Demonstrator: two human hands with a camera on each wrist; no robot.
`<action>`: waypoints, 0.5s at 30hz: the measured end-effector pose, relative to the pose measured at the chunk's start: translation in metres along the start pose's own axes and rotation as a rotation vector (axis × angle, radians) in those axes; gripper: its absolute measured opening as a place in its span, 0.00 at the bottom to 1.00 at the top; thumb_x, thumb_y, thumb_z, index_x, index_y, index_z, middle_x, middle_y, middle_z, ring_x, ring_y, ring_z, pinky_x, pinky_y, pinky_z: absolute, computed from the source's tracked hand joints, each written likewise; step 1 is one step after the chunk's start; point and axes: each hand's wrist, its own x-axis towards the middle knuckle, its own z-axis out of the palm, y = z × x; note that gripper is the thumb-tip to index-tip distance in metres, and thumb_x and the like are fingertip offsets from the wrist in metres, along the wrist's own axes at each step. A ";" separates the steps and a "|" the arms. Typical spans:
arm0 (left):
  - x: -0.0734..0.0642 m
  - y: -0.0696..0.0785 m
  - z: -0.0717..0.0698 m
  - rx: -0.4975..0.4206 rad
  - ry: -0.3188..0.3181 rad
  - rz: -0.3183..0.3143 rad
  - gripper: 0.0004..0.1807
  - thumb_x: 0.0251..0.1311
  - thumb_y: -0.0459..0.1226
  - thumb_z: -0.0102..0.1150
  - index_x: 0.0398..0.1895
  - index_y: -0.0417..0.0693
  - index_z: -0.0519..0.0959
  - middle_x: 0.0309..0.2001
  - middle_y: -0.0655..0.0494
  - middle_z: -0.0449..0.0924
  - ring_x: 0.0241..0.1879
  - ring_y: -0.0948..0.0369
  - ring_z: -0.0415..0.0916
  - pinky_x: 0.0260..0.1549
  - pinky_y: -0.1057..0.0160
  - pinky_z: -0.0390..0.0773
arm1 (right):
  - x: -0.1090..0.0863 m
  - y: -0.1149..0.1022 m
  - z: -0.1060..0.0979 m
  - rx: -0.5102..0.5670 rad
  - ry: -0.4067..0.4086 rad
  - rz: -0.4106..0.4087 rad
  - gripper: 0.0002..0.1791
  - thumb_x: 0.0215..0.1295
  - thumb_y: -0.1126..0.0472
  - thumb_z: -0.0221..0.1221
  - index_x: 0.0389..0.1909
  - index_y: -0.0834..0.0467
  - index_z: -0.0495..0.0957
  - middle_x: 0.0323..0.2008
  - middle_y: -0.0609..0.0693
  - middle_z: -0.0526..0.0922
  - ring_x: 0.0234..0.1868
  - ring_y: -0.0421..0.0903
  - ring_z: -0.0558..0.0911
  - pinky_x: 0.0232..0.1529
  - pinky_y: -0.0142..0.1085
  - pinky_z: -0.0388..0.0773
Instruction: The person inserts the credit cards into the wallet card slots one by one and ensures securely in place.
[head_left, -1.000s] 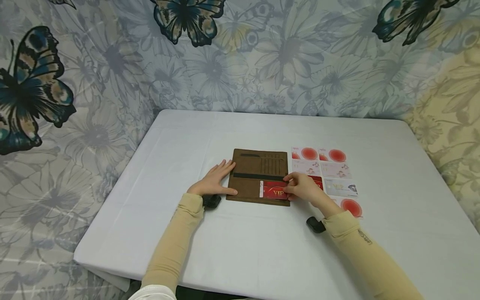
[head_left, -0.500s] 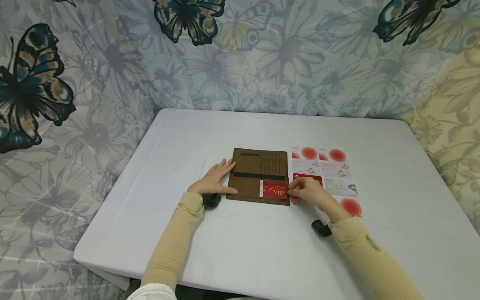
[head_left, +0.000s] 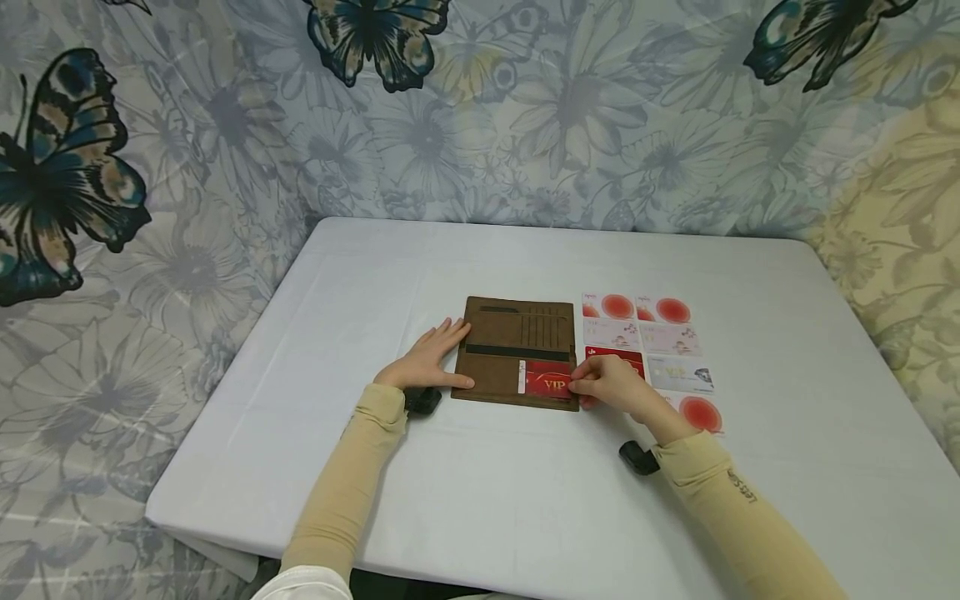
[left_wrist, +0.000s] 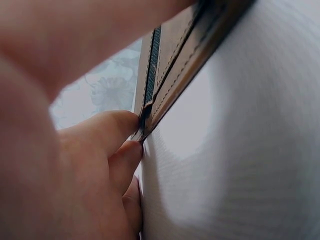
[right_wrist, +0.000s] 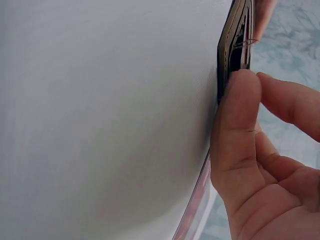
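Observation:
A brown wallet (head_left: 487,379) lies spread out on the table, with slots in its upper half and a dark band across the middle. A red VIP card (head_left: 543,379) sits in its lower right part. My left hand (head_left: 427,362) rests on the wallet's left edge, fingers spread and thumb at the lower left. With thumb and forefinger together, my right hand (head_left: 615,386) pinches at the card's right end, by the wallet's side edge. In the right wrist view the thumb (right_wrist: 242,100) covers part of the wallet's layered edge (right_wrist: 232,40), hiding the exact contact.
Right of the wallet, several cards lie in two columns: pink ones with red circles (head_left: 672,311), pale pink ones (head_left: 670,340), a red one (head_left: 615,358) partly behind my right hand and a silvery one (head_left: 680,374). A white cloth covers the table (head_left: 487,492).
My right hand drew back slightly right and down from the card, uncovering more of the red card beside the wallet, then came slightly left again to the VIP card's end. The left hand stayed.

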 end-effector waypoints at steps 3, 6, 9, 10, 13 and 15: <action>0.000 0.000 0.000 0.006 0.001 0.006 0.54 0.52 0.53 0.63 0.73 0.41 0.42 0.72 0.46 0.36 0.70 0.52 0.27 0.65 0.52 0.32 | 0.002 -0.001 0.003 -0.001 -0.009 -0.026 0.11 0.60 0.64 0.61 0.37 0.69 0.76 0.24 0.51 0.79 0.22 0.44 0.78 0.28 0.35 0.79; 0.000 -0.001 0.000 0.009 0.001 0.010 0.54 0.52 0.52 0.63 0.73 0.41 0.42 0.72 0.45 0.36 0.70 0.51 0.27 0.65 0.52 0.32 | 0.003 -0.003 0.007 0.004 -0.019 -0.038 0.10 0.60 0.64 0.61 0.36 0.68 0.76 0.24 0.52 0.78 0.21 0.44 0.77 0.27 0.35 0.79; 0.000 -0.001 0.001 0.006 -0.002 0.011 0.54 0.52 0.52 0.63 0.73 0.41 0.42 0.72 0.46 0.35 0.70 0.51 0.27 0.65 0.52 0.31 | 0.004 -0.006 0.009 0.003 -0.027 -0.040 0.11 0.60 0.64 0.60 0.37 0.68 0.75 0.24 0.52 0.77 0.21 0.43 0.77 0.26 0.35 0.79; 0.000 0.000 0.000 0.008 -0.002 0.011 0.54 0.52 0.52 0.63 0.73 0.41 0.42 0.72 0.46 0.35 0.70 0.51 0.27 0.65 0.52 0.31 | 0.005 -0.006 0.010 0.004 -0.031 -0.043 0.11 0.60 0.64 0.60 0.38 0.69 0.75 0.24 0.52 0.77 0.21 0.43 0.77 0.26 0.35 0.79; 0.001 0.000 0.000 0.007 -0.002 0.009 0.54 0.52 0.52 0.63 0.73 0.42 0.42 0.73 0.46 0.35 0.70 0.51 0.27 0.65 0.52 0.31 | 0.006 -0.008 0.012 0.006 -0.047 -0.062 0.11 0.60 0.65 0.60 0.39 0.69 0.74 0.25 0.52 0.77 0.22 0.44 0.76 0.27 0.35 0.79; 0.000 0.000 0.000 0.006 -0.001 0.006 0.54 0.52 0.52 0.63 0.73 0.42 0.42 0.73 0.46 0.35 0.70 0.51 0.27 0.65 0.52 0.31 | 0.006 -0.008 0.013 0.010 -0.058 -0.077 0.12 0.60 0.66 0.60 0.40 0.70 0.74 0.25 0.53 0.77 0.22 0.44 0.76 0.27 0.36 0.79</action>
